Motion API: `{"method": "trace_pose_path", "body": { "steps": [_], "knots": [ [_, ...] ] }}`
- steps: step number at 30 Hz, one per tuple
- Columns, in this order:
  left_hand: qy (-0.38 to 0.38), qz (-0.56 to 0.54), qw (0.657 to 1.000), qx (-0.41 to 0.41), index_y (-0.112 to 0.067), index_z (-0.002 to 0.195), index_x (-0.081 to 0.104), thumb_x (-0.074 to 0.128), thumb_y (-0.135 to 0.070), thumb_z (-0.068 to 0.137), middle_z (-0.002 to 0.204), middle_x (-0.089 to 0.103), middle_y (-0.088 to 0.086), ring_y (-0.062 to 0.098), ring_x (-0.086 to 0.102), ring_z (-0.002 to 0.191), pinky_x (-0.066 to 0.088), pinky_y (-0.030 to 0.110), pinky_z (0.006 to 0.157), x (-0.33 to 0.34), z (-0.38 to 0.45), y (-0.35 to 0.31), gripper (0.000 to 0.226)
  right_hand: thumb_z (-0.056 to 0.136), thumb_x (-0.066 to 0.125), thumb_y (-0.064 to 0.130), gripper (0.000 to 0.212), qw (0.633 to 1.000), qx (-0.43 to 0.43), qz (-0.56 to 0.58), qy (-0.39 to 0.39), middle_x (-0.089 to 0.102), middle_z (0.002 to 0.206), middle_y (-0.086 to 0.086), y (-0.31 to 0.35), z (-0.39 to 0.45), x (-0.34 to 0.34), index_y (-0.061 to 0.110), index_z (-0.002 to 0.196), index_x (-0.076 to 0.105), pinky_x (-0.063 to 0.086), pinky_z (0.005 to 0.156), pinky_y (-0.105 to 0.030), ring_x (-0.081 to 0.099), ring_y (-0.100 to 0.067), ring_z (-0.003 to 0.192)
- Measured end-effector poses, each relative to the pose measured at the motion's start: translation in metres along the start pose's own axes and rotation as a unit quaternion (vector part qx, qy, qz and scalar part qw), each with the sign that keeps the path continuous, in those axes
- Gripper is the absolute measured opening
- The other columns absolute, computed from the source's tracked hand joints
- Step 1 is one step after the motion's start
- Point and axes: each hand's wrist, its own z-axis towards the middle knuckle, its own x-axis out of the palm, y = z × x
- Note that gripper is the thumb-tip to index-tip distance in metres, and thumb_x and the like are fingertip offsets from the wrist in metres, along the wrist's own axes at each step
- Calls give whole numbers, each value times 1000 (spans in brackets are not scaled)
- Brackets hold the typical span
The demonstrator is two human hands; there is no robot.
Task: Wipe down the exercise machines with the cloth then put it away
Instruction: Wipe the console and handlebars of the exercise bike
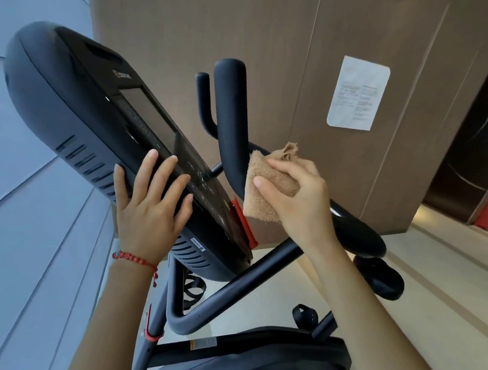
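Cloth [268,187] sits bunched in the right hand [300,198], pressed against the upright handlebar [232,122], whose long axis runs up from the grip. Left hand [150,207] lies flat, fingers spread, steadying the console [91,131].

Brown panelled wall [300,52] with paper notice [358,93], pale floor [444,301].
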Motion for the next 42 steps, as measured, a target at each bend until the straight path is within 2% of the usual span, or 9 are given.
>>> {"method": "trace_pose_path", "body": {
  "steps": [5,11,15,19,23,26,30,36,42],
  "knots": [
    [3,6,1000,-5,-8,105,65,49,-25,92,124,57,13,30,29,131,6,54,109,-3,1,-3,27,71,75,22,28,995,4,-27,95,56,111,6,-11,8,-37,30,97,68,44,76,-9,55,-2,99],
    [16,32,999,2,-5,98,67,50,-26,89,118,60,15,31,33,129,9,59,108,-5,13,-5,29,73,74,21,25,982,-94,161,36,61,110,-1,28,63,-13,38,89,65,45,80,-9,59,0,95],
    [9,39,999,12,-5,100,68,49,-29,88,121,60,14,30,35,127,10,59,107,-5,21,-2,32,72,75,20,30,974,-138,180,26,57,111,-5,30,73,5,37,94,64,46,83,-12,57,-6,100],
    [-6,46,999,17,-6,102,68,49,-28,89,123,58,15,30,36,127,11,59,107,-2,21,-2,33,70,76,16,32,975,-141,155,78,57,108,6,24,71,-9,38,90,65,47,81,-11,57,-1,98],
    [-15,37,999,7,-6,104,68,49,-26,87,124,57,15,29,37,127,10,57,108,0,23,-2,33,73,73,18,25,963,-176,202,10,58,107,-1,56,106,-12,33,93,66,45,81,-11,57,0,94],
    [-18,32,999,7,-7,104,68,49,-26,87,125,57,14,29,37,127,10,57,108,1,23,-2,32,74,68,26,20,967,-195,142,76,58,111,-3,66,123,3,37,91,65,44,87,-14,56,-3,98],
    [-22,34,999,9,-7,103,69,48,-26,87,125,56,14,28,38,126,11,57,108,2,23,0,33,79,66,17,24,962,-196,103,163,61,112,-4,66,130,-15,40,87,65,43,85,-15,57,-7,101],
    [-22,29,999,6,-7,102,70,48,-26,86,123,58,13,28,37,127,11,56,108,3,22,0,33,80,62,26,16,966,-192,86,150,65,107,-4,77,137,1,28,95,69,44,86,-18,59,-9,99],
    [-22,23,999,7,-6,100,70,48,-27,87,121,60,13,28,38,125,11,56,108,2,23,0,33,81,65,15,18,968,-181,91,148,63,86,20,73,132,-23,27,94,67,42,67,-1,57,14,77]
  ]
}}
